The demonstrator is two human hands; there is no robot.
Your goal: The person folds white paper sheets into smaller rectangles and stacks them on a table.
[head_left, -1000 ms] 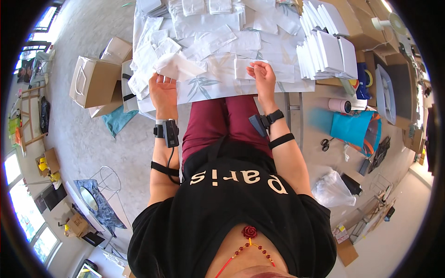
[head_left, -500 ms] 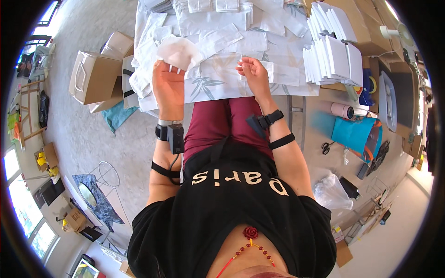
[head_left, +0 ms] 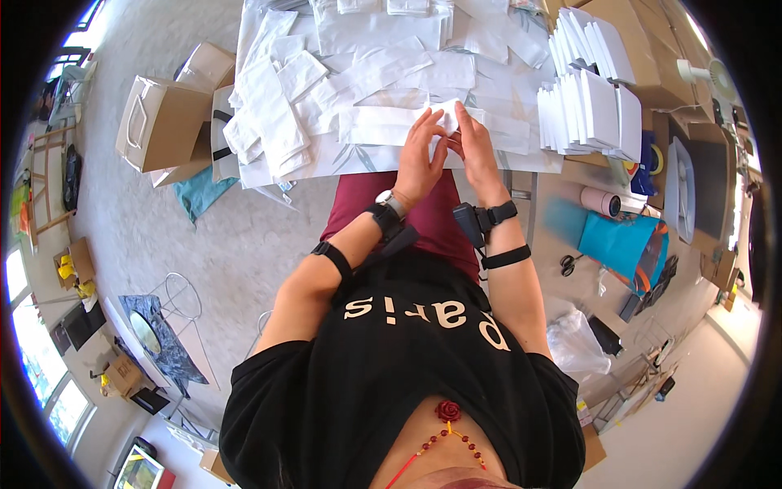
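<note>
My left hand [head_left: 418,163] and my right hand [head_left: 478,151] meet over the near edge of the table. Fingers of both pinch a small white folded piece [head_left: 445,112], thin and soft-looking, whether cloth or paper I cannot tell. Part of it is hidden behind the fingertips. Under and beside the hands lies a flat white strip [head_left: 371,126]. Flat white packets [head_left: 277,110] are heaped to the left of it, some overlapping, and more white pieces are spread farther back.
The table has a pale leaf-patterned cover [head_left: 342,163]. Upright stacks of folded white sheets [head_left: 585,114] stand at its right side. A cardboard box [head_left: 163,122] is at the left. On the floor at right lie a blue bag [head_left: 615,244] and scissors [head_left: 568,265].
My left hand has moved right to meet my right hand. The wide, rounded white sheet it held is no longer seen spread out; a smaller folded white piece is now between both hands.
</note>
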